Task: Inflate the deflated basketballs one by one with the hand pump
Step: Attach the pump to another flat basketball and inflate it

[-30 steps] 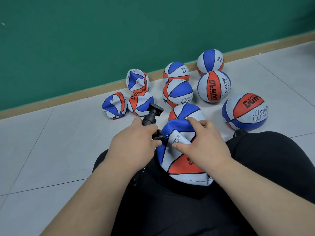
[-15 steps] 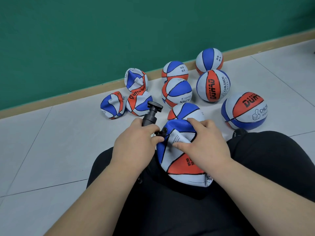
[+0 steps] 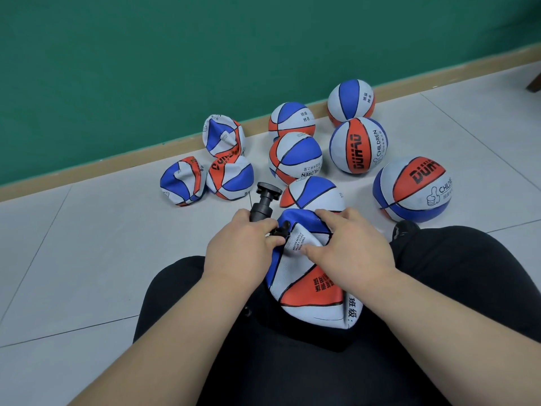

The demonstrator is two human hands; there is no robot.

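Note:
A crumpled, deflated blue, white and orange basketball [image 3: 307, 291] rests in my lap between my black-clad legs. My left hand [image 3: 240, 247] is wrapped around a black hand pump [image 3: 263, 205], whose T-handle sticks up toward the wall. The pump's nozzle end meets the ball's folded top by my left thumb. My right hand [image 3: 348, 244] presses on the ball's upper fold, fingers spread over a white panel with small print.
On the grey tiled floor ahead lie three more crumpled balls [image 3: 222, 180] at the left and several round inflated balls [image 3: 412, 189] at the right, near the tan baseboard [image 3: 87, 177] of a green wall. One inflated ball [image 3: 313, 191] touches the ball in my lap.
The pump's nozzle end has moved right, closer against the ball's folded top. My right hand's fingers have shifted slightly on the fold.

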